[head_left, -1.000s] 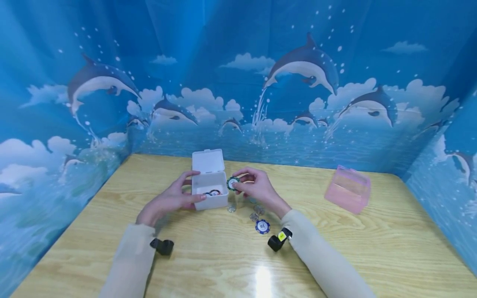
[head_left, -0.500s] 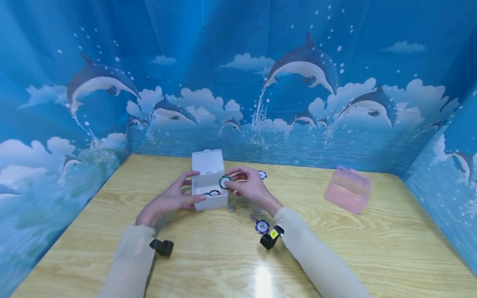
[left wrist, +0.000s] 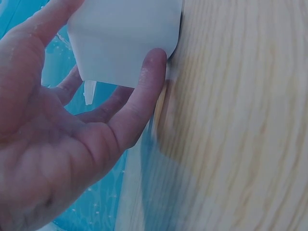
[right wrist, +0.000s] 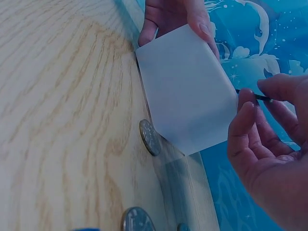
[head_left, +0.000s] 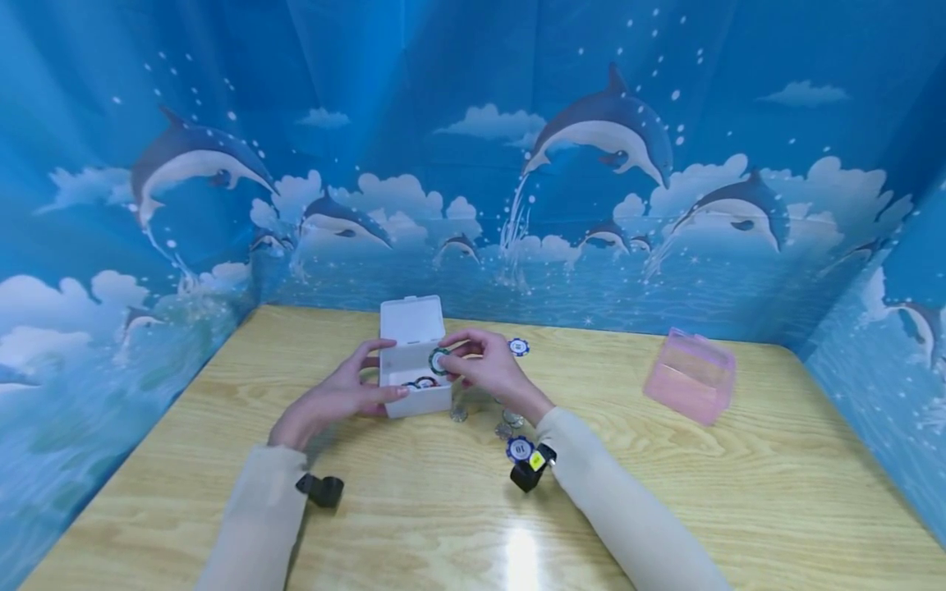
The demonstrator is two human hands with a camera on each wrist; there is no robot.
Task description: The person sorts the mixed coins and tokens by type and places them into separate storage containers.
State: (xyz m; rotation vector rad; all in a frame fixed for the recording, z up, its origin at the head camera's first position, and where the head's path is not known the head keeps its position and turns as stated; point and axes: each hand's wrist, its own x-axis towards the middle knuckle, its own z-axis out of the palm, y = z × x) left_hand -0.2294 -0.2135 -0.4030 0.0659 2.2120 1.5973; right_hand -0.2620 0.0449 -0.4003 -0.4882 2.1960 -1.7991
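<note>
A white plastic box (head_left: 429, 401) stands on the table with its hinged lid (head_left: 411, 318) flipped back. Two or so poker chips (head_left: 424, 382) lie inside, near the front wall. My left hand (head_left: 336, 394) grips the box from the left, thumb over the front rim; the left wrist view shows its fingers spread around the box's end (left wrist: 120, 43). Between thumb and fingers, my right hand (head_left: 491, 365) pinches a green-edged poker chip (head_left: 437, 361) over the box's right side. In the right wrist view that chip (right wrist: 262, 97) appears edge-on, beside the box's top edge.
Silver coins (head_left: 459, 414) lie right of the box, more (head_left: 504, 430) under the right forearm. One blue chip (head_left: 520, 448) rests beside the right wrist camera, another (head_left: 519, 347) behind the right hand. A pink translucent case (head_left: 691, 377) sits at the right. A dolphin-print curtain surrounds the table.
My right hand has moved left, carrying the green-edged poker chip from beside the box to over it. The blue chip at the back has come into view. The left hand stays put.
</note>
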